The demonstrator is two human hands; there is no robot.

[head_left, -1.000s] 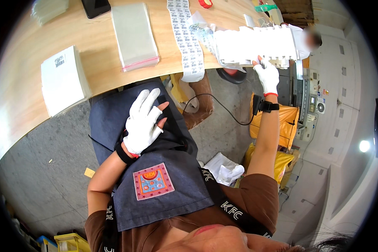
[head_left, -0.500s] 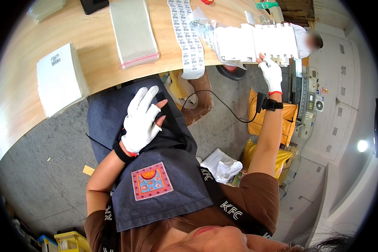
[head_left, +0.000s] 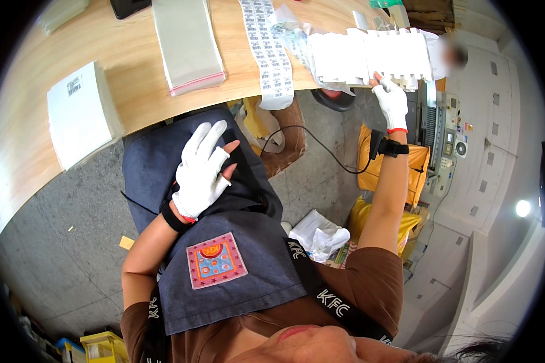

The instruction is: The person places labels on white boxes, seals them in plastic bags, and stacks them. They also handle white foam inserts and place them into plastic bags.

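Note:
My right hand [head_left: 389,101], in a white glove with bare fingertips, reaches to the near edge of a row of overlapping white cards [head_left: 345,57] with notched edges. Its fingers are closed at that edge and seem to pinch one white card; the exact grip is partly hidden. My left hand [head_left: 203,169], gloved the same way, hovers over my lap with fingers stretched out and nothing in it. Beside the cards hangs a long strip of barcode labels [head_left: 266,51]. Left of that lies a stack of clear plastic bags [head_left: 188,45] with a pink-red edge.
A stack of white packs [head_left: 79,115] with a barcode sits at the table's left. A dark phone [head_left: 129,7] lies at the far edge. Below the table stand a cardboard box [head_left: 290,142] and yellow parcels [head_left: 393,163]. A cable [head_left: 321,142] runs to my right wrist. Another person [head_left: 433,54] is beyond the cards.
The view has shifted slightly, so the table items sit a little higher and further left. Both hands keep nearly the same pose, the right still at the cards' edge.

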